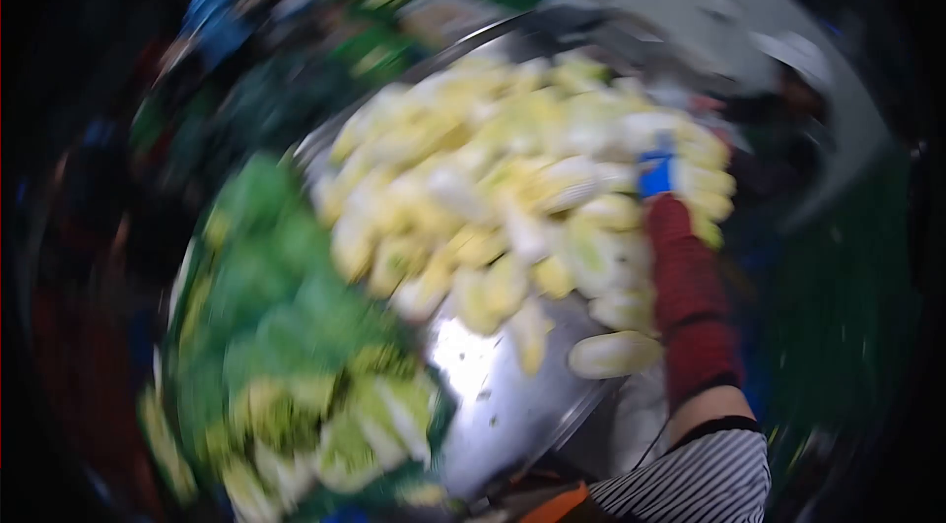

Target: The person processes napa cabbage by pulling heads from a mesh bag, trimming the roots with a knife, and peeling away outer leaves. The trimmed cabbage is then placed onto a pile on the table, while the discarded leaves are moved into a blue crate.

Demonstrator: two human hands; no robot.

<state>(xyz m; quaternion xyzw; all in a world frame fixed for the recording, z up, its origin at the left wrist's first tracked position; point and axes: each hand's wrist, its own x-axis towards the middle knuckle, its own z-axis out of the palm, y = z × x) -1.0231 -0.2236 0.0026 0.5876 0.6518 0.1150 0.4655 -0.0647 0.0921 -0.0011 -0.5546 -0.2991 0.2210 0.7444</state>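
Observation:
Past the end of a dark red sleeve cover, my right hand (658, 176) shows as a blurred blue patch, perhaps a glove. It reaches over the right side of a large heap of trimmed napa cabbages (473, 188), pale yellow and white. Blur hides its fingers and whether they hold anything. One napa cabbage (615, 355) lies apart from the heap, beside my forearm. The heap rests on a shiny metal table (483, 395). Nowhere in view is my left hand.
A green mesh sack (286, 277) with leafy cabbages (374, 424) at its mouth stands at the table's left side. Another person in a white cap (796, 60) is at the far right. Blurred goods lie beyond the table.

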